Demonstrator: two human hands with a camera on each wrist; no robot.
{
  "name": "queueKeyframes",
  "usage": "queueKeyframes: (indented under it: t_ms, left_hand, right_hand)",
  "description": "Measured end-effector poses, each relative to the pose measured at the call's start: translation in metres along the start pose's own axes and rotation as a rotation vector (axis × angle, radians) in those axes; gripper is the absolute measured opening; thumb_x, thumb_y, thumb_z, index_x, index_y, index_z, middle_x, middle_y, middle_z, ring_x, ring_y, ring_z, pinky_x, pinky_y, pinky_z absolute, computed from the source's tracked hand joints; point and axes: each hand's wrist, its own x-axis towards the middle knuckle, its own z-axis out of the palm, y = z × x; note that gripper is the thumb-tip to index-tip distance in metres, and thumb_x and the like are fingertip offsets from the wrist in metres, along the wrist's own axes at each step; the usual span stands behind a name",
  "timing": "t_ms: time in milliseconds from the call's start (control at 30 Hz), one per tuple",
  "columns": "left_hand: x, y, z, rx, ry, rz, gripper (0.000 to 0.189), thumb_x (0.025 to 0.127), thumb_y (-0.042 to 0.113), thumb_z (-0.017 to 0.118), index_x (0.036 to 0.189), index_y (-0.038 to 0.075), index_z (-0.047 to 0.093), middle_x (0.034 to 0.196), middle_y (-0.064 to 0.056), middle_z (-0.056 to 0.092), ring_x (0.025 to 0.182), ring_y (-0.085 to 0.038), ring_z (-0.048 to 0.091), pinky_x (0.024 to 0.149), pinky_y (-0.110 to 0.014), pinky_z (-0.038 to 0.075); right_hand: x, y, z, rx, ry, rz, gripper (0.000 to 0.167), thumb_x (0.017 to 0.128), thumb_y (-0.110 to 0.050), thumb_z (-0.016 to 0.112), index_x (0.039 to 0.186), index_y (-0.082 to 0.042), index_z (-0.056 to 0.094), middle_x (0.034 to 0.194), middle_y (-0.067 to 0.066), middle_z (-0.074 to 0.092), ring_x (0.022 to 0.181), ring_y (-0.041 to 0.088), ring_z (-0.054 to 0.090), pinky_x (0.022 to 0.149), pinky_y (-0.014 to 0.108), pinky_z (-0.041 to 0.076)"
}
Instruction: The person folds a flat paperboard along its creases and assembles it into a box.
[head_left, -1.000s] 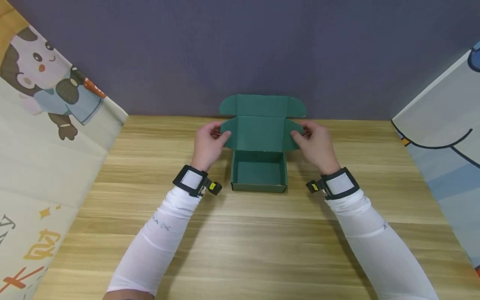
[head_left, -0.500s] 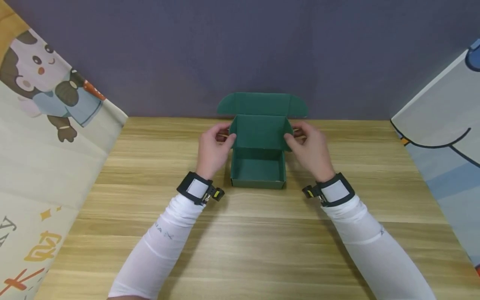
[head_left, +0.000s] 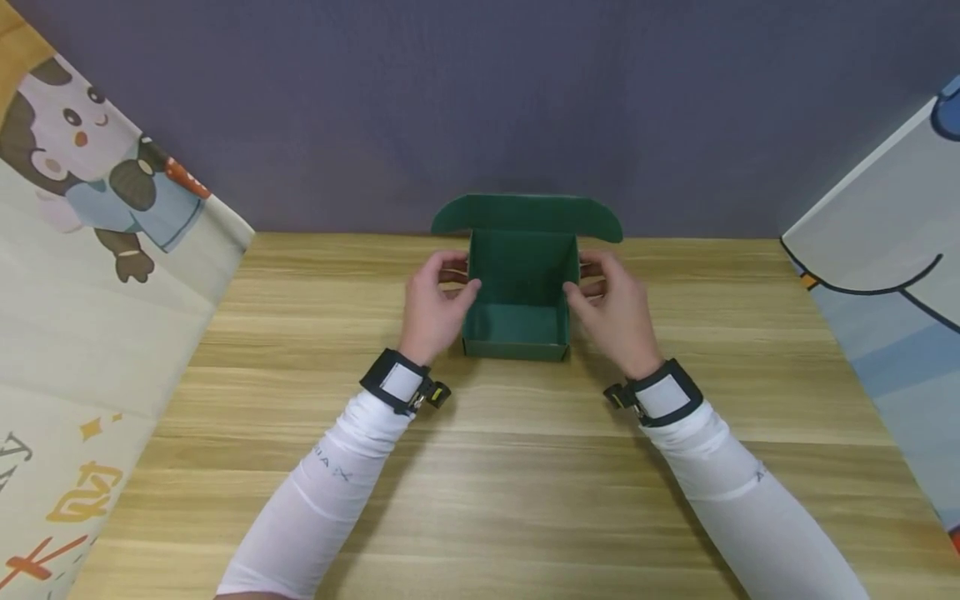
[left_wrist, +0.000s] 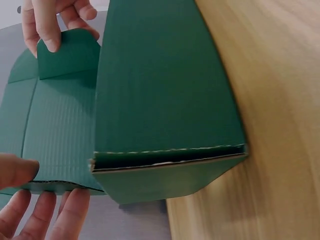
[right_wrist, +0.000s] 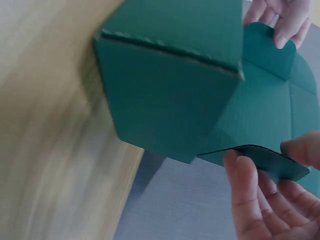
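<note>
A green cardboard box (head_left: 516, 351) stands on the wooden table with its lid (head_left: 523, 265) raised at the back. The lid's front flap (head_left: 525, 213) spreads along the top with rounded ears. My left hand (head_left: 438, 307) pinches the lid's left side flap (left_wrist: 57, 186) between thumb and fingers. On the other side, my right hand (head_left: 613, 310) pinches the right side flap (right_wrist: 275, 164) the same way. Both side flaps are folded inward, at an angle to the lid. The inside of the box shows nothing in it.
The wooden table (head_left: 517, 492) reaches back to a dark blue-grey wall (head_left: 525, 100). A printed cartoon sheet (head_left: 90, 333) borders the left side, another printed sheet (head_left: 885, 250) the right.
Both hands have moved inward and towards the person, folding the side flaps in. The lid has tilted forward over the box, and its front flap has bent further forward.
</note>
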Motion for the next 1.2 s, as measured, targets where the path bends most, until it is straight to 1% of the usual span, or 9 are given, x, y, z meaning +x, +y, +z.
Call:
queueKeyframes:
  t_ms: [100,233,333,433,633,867,1000,1100,1200]
  left_hand:
    - [-0.002,-0.001,0.000,0.001,-0.018,-0.009,0.038,0.086,0.010,0.073,0.121,0.009,0.058,0.112,-0.007,0.063,0.096,-0.017,0.064,0.077,-0.027,0.057]
    - [-0.005,-0.003,-0.001,-0.023,-0.041,-0.022,0.037,0.084,0.007,0.074,0.117,0.006,0.058,0.111,-0.011,0.062,0.099,-0.021,0.064,0.080,-0.029,0.057]
    - [-0.006,-0.006,-0.002,-0.046,-0.060,-0.035,0.037,0.082,0.004,0.075,0.114,0.004,0.057,0.111,-0.012,0.061,0.101,-0.021,0.062,0.082,-0.029,0.057]
    - [-0.008,-0.009,-0.003,-0.065,-0.078,-0.038,0.038,0.080,0.002,0.076,0.112,0.004,0.057,0.111,-0.010,0.060,0.102,-0.019,0.062,0.082,-0.028,0.057]
    - [-0.014,-0.012,-0.008,-0.092,-0.121,-0.022,0.039,0.078,0.001,0.077,0.112,0.002,0.058,0.112,-0.010,0.059,0.105,-0.022,0.062,0.083,-0.031,0.057]
    - [-0.017,-0.018,-0.015,-0.026,-0.179,-0.012,0.040,0.080,0.011,0.079,0.115,0.006,0.061,0.114,-0.008,0.064,0.107,-0.020,0.063,0.089,-0.039,0.055]
    - [-0.019,-0.022,-0.020,0.017,-0.209,-0.002,0.041,0.081,0.014,0.078,0.117,0.010,0.061,0.115,-0.003,0.065,0.108,-0.016,0.062,0.090,-0.038,0.054]
    - [-0.020,-0.026,-0.024,0.021,-0.225,0.009,0.036,0.084,0.009,0.072,0.118,0.012,0.062,0.114,-0.002,0.066,0.105,-0.017,0.061,0.089,-0.036,0.052]
    - [-0.020,-0.030,-0.027,-0.024,-0.237,-0.011,0.036,0.085,-0.002,0.060,0.119,0.011,0.063,0.114,-0.004,0.066,0.102,-0.022,0.061,0.085,-0.037,0.050]
  right_hand:
    - [-0.003,0.001,0.002,0.024,-0.002,-0.020,0.041,0.090,-0.020,0.068,0.127,-0.008,0.054,0.114,0.009,0.065,0.082,0.018,0.070,0.068,0.027,0.058]
    - [-0.007,0.004,0.005,0.046,-0.007,-0.041,0.042,0.087,-0.014,0.070,0.125,-0.007,0.053,0.117,0.010,0.063,0.083,0.017,0.070,0.068,0.023,0.057]
    - [-0.011,0.008,0.006,0.055,-0.019,-0.049,0.043,0.086,-0.011,0.071,0.125,-0.006,0.052,0.119,0.011,0.062,0.086,0.017,0.070,0.071,0.025,0.058]
    - [-0.015,0.011,0.008,0.056,-0.035,-0.064,0.044,0.086,-0.009,0.072,0.125,-0.006,0.051,0.120,0.012,0.061,0.089,0.018,0.070,0.075,0.029,0.058]
    - [-0.021,0.019,0.008,0.034,-0.034,-0.104,0.040,0.086,-0.014,0.072,0.121,-0.007,0.055,0.116,0.009,0.063,0.094,0.023,0.069,0.083,0.038,0.056]
    - [-0.024,0.025,0.008,0.054,-0.027,-0.131,0.036,0.086,-0.022,0.072,0.117,-0.007,0.059,0.111,0.007,0.065,0.095,0.028,0.066,0.084,0.042,0.055]
    - [-0.026,0.029,0.007,0.090,-0.039,-0.126,0.032,0.089,-0.018,0.068,0.119,-0.007,0.061,0.114,0.007,0.066,0.098,0.027,0.065,0.083,0.041,0.053]
    - [-0.027,0.030,0.005,0.151,-0.055,-0.109,0.029,0.090,-0.005,0.062,0.120,-0.004,0.062,0.116,0.009,0.065,0.101,0.026,0.063,0.084,0.035,0.052]
    - [-0.028,0.025,0.001,0.233,-0.092,-0.064,0.032,0.090,0.006,0.053,0.120,0.000,0.062,0.117,0.013,0.065,0.105,0.030,0.061,0.084,0.023,0.049]
